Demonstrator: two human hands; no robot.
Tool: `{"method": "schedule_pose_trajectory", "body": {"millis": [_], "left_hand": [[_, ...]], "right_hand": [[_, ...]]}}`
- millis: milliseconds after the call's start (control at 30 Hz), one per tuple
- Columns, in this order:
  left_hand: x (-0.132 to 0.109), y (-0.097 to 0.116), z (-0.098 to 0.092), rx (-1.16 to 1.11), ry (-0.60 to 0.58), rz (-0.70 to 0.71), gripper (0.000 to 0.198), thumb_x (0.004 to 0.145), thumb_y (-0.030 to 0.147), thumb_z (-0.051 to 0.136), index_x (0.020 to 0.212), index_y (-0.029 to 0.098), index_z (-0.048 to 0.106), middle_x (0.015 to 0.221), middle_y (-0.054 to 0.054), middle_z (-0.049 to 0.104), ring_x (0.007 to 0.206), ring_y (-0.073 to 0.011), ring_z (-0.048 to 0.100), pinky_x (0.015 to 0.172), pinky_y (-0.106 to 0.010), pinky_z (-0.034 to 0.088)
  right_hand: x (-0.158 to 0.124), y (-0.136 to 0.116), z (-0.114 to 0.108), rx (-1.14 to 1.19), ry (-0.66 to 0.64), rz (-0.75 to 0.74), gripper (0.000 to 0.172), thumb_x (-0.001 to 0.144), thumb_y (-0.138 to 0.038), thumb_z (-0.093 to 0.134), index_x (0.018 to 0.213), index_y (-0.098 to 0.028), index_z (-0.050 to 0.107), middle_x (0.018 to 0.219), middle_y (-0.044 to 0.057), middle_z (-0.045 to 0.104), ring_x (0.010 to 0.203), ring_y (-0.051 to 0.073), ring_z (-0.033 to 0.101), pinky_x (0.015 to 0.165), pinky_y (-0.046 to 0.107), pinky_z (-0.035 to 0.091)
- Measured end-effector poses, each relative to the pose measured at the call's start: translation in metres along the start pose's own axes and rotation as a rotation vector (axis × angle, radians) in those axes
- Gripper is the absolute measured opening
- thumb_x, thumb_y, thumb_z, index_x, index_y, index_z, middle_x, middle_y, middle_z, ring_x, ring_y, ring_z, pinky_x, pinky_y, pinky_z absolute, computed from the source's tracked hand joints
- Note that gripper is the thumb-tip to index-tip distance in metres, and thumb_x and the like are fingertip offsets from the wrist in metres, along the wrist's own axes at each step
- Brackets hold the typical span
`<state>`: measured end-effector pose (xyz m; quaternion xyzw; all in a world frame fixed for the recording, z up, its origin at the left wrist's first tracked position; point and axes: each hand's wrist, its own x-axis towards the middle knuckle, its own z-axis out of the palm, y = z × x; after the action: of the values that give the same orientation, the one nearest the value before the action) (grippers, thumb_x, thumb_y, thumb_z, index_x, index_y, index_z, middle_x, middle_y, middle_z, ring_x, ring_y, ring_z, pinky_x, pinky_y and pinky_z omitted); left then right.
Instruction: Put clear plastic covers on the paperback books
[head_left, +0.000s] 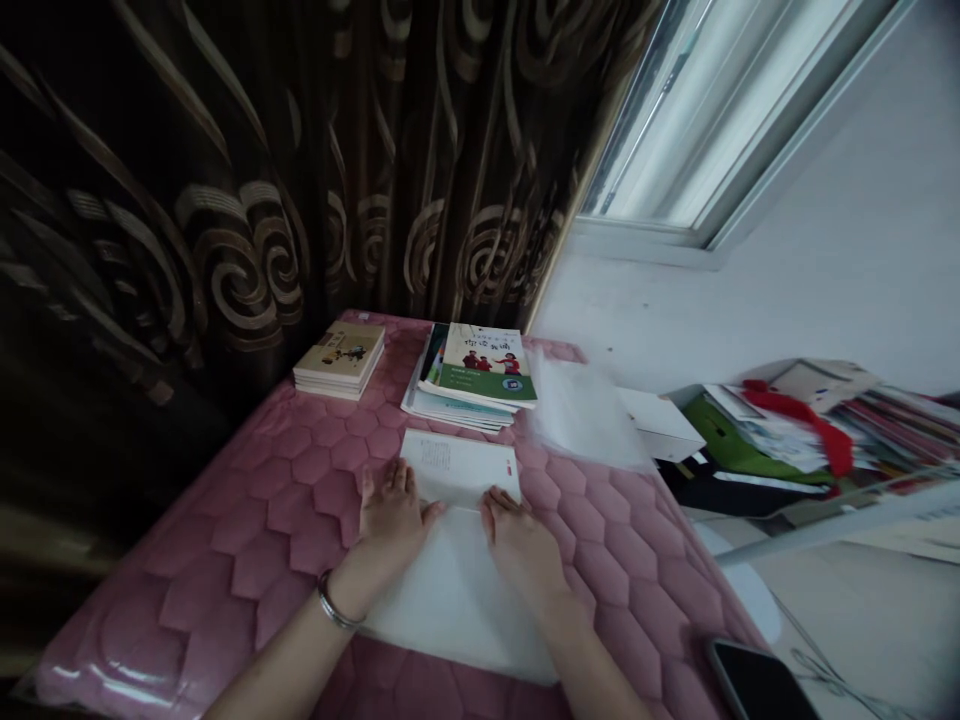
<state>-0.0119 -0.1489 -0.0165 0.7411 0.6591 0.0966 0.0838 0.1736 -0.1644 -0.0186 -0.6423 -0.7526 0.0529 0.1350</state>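
Observation:
A book (469,462) with a white page or cover, small print at its upper left and a red mark at its right, lies flat in front of me. A pale, see-through sheet (457,590), which looks like plastic, spreads from its lower part toward me. My left hand (394,510) rests on the left side of the book, fingers stretched and thumb pointing inward. On the right side, my right hand (517,535) presses down with slightly bent fingers. Both hands touch the book and sheet, hiding parts of their edges. A metal bangle (334,603) circles my left wrist.
Behind the book stand a stack of books (480,375) and a smaller stack (341,360) on the pink quilted table cover (277,500). Clear plastic sheets (581,410) and a white box (660,422) lie right. A phone (761,680) sits at lower right.

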Motion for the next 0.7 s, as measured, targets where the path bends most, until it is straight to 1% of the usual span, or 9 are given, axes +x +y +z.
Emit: {"method": "schedule_pose_trajectory", "body": {"millis": [100, 167, 267, 333, 433, 500, 600, 633, 700], "left_hand": [[0.011, 0.006, -0.001, 0.026, 0.008, 0.015, 0.062, 0.087, 0.051, 0.043, 0.134, 0.01, 0.05, 0.143, -0.024, 0.043, 0.132, -0.0382, 0.041, 0.111, -0.063, 0.001], [0.025, 0.012, -0.002, 0.01, 0.02, 0.081, 0.058, 0.089, 0.045, 0.042, 0.136, 0.011, 0.049, 0.145, -0.022, 0.041, 0.137, -0.0358, 0.034, 0.112, -0.062, -0.001], [0.051, 0.018, 0.0, -0.051, -0.03, 0.197, 0.053, 0.09, 0.034, 0.042, 0.139, 0.013, 0.044, 0.15, -0.017, 0.035, 0.14, -0.0308, 0.029, 0.115, -0.056, 0.01], [0.064, 0.021, 0.003, -0.054, -0.071, 0.221, 0.054, 0.089, 0.03, 0.042, 0.14, 0.012, 0.041, 0.151, -0.017, 0.032, 0.141, -0.0297, 0.028, 0.114, -0.053, 0.017], [0.071, 0.021, 0.008, -0.031, -0.064, 0.215, 0.056, 0.089, 0.03, 0.043, 0.141, 0.011, 0.039, 0.152, -0.018, 0.03, 0.141, -0.0295, 0.027, 0.113, -0.052, 0.019], [0.071, 0.021, 0.01, -0.031, -0.046, 0.214, 0.056, 0.09, 0.033, 0.041, 0.142, 0.012, 0.039, 0.152, -0.017, 0.031, 0.141, -0.0287, 0.027, 0.114, -0.051, 0.017], [0.07, 0.02, 0.012, -0.042, -0.053, 0.194, 0.057, 0.09, 0.034, 0.041, 0.143, 0.014, 0.037, 0.152, -0.016, 0.032, 0.141, -0.0287, 0.027, 0.115, -0.054, 0.013], [0.071, 0.019, 0.012, -0.045, -0.062, 0.183, 0.057, 0.089, 0.032, 0.041, 0.143, 0.015, 0.037, 0.152, -0.016, 0.031, 0.141, -0.0295, 0.027, 0.114, -0.056, 0.012], [0.072, 0.018, 0.012, -0.048, -0.08, 0.189, 0.057, 0.087, 0.028, 0.042, 0.143, 0.017, 0.037, 0.152, -0.014, 0.031, 0.141, -0.0312, 0.026, 0.113, -0.06, 0.01]], "right_hand": [[0.0, 0.0, 0.002, -0.029, 0.02, -0.002, 0.034, 0.094, -0.019, 0.039, 0.112, -0.014, 0.067, 0.123, 0.015, 0.064, 0.11, 0.026, 0.063, 0.095, 0.04, 0.048], [0.0, 0.001, 0.004, -0.034, 0.033, -0.007, 0.033, 0.094, -0.02, 0.039, 0.112, -0.018, 0.067, 0.123, 0.014, 0.064, 0.111, 0.025, 0.063, 0.095, 0.04, 0.048], [0.0, 0.001, 0.007, -0.004, 0.037, -0.006, 0.033, 0.093, -0.019, 0.04, 0.113, -0.019, 0.066, 0.123, 0.013, 0.064, 0.113, 0.024, 0.062, 0.096, 0.04, 0.048], [-0.001, 0.0, 0.005, 0.004, 0.024, -0.001, 0.034, 0.093, -0.018, 0.038, 0.114, -0.017, 0.066, 0.124, 0.014, 0.063, 0.114, 0.024, 0.061, 0.098, 0.041, 0.046], [0.001, -0.003, -0.005, -0.014, -0.035, -0.009, 0.036, 0.094, -0.016, 0.035, 0.113, -0.014, 0.066, 0.124, 0.015, 0.063, 0.115, 0.024, 0.06, 0.099, 0.038, 0.044], [0.007, -0.007, -0.015, -0.026, -0.111, 0.019, 0.036, 0.094, -0.018, 0.036, 0.115, -0.013, 0.065, 0.119, 0.016, 0.066, 0.11, 0.025, 0.062, 0.092, 0.036, 0.048], [0.03, -0.016, -0.025, -0.014, -0.166, 0.07, 0.045, 0.096, -0.028, 0.036, 0.134, -0.008, 0.049, 0.118, 0.02, 0.065, 0.109, 0.028, 0.062, 0.088, 0.036, 0.049], [0.04, -0.019, -0.025, 0.014, -0.135, 0.05, 0.051, 0.097, -0.031, 0.034, 0.141, -0.007, 0.04, 0.126, 0.021, 0.06, 0.116, 0.028, 0.057, 0.093, 0.037, 0.046], [0.063, -0.026, -0.017, 0.089, -0.099, -0.035, 0.056, 0.098, -0.034, 0.032, 0.146, -0.006, 0.029, 0.143, 0.02, 0.043, 0.133, 0.027, 0.04, 0.106, 0.039, 0.035]]}}
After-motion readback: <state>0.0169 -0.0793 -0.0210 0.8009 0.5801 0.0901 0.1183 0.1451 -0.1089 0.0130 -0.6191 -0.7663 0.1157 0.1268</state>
